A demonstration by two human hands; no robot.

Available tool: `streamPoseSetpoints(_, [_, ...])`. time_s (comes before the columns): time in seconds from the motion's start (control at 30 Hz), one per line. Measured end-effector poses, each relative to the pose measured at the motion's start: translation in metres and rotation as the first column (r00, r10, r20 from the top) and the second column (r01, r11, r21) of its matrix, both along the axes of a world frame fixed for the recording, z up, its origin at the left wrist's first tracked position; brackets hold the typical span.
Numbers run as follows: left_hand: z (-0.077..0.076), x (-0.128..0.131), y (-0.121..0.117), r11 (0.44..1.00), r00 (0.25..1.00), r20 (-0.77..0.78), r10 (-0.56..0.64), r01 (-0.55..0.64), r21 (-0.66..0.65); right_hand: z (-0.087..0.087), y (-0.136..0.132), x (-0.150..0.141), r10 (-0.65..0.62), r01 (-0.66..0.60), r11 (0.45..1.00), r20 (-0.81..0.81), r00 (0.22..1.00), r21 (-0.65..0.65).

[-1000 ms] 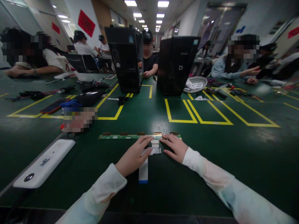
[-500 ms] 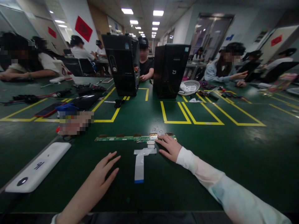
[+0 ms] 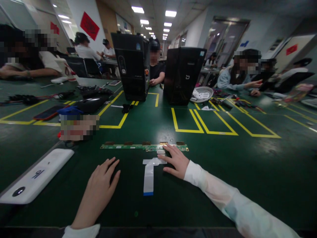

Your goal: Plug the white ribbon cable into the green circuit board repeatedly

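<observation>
A long, narrow green circuit board (image 3: 133, 147) lies crosswise on the green table in front of me. A white flat ribbon cable (image 3: 148, 178) with a blue end runs from the board's connector toward me, folded near the top. My right hand (image 3: 175, 161) rests over the board's right part and the cable's upper fold, fingers spread, touching near the connector and gripping nothing. To the left of the cable, my left hand (image 3: 102, 180) is held apart from both, its fingers extended and nothing in it.
A white device (image 3: 37, 175) lies at my left. Two black computer towers (image 3: 131, 66) stand ahead, with a person behind them. A white basket (image 3: 202, 94), dark cables (image 3: 24, 99) and yellow tape outlines are farther off. Other people sit on both sides.
My right hand has shifted slightly left, onto the connector and cable fold. My left hand has drawn back a little to the left, away from the cable.
</observation>
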State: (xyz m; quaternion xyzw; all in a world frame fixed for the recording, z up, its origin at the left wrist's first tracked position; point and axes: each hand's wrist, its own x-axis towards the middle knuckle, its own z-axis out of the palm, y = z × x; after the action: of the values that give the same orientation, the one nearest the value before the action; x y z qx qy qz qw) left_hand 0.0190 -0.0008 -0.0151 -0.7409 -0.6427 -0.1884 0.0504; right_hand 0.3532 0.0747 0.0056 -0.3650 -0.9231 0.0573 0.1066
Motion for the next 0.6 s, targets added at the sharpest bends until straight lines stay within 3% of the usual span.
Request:
streamPoseSetpoints(0.3, [0.005,0.002,0.003,1.0,1.0,0.005,-0.001,0.001,-0.027,-0.005,-0.001,0.008,-0.015,0.015,1.0,-0.027,1.0,0.019])
streamPoseSetpoints(0.47, [0.003,0.0,0.003,1.0,1.0,0.005,-0.012,0.012,-0.018,-0.011,-0.014,0.059,0.016,-0.012,0.999,-0.074,0.997,0.051])
streamPoseSetpoints(0.6, [-0.001,-0.001,0.003,0.999,1.0,-0.01,-0.013,0.013,-0.029,-0.017,-0.035,0.117,-0.052,0.062,0.993,-0.1,0.994,0.096])
